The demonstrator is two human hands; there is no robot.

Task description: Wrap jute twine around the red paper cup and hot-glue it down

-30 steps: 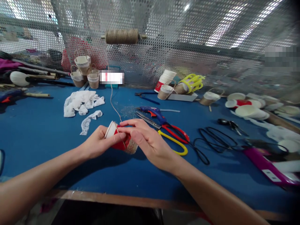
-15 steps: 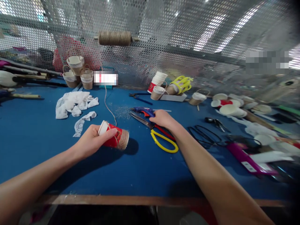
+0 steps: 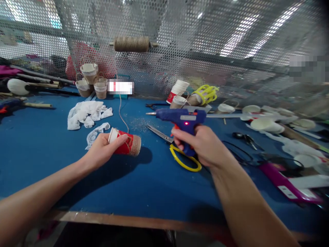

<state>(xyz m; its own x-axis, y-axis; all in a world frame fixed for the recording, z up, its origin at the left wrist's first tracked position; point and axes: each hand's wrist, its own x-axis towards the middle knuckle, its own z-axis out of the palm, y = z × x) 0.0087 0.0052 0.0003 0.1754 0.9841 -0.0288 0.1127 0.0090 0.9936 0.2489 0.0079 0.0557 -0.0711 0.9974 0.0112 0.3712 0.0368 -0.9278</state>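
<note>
Holding cup (image 3: 127, 146) and glue gun (image 3: 180, 116), room between, inside table edge (image 3: 128, 222).

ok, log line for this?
left hand: holds red paper cup, twine-wrapped end | right hand: holds hot-glue gun, red light on, nozzle off cup | scissors: on table

A blue-topped desk (image 3: 164, 195) spans the scene, its near edge (image 3: 123, 220) a brown strip with dark space beneath. A grey perforated metal screen (image 3: 169, 24) rises along the far side, crossed by a rail (image 3: 38, 28). Slanting bright streaks (image 3: 276, 28) show at far right, pale glowing patches (image 3: 15, 9) at far left.
</note>
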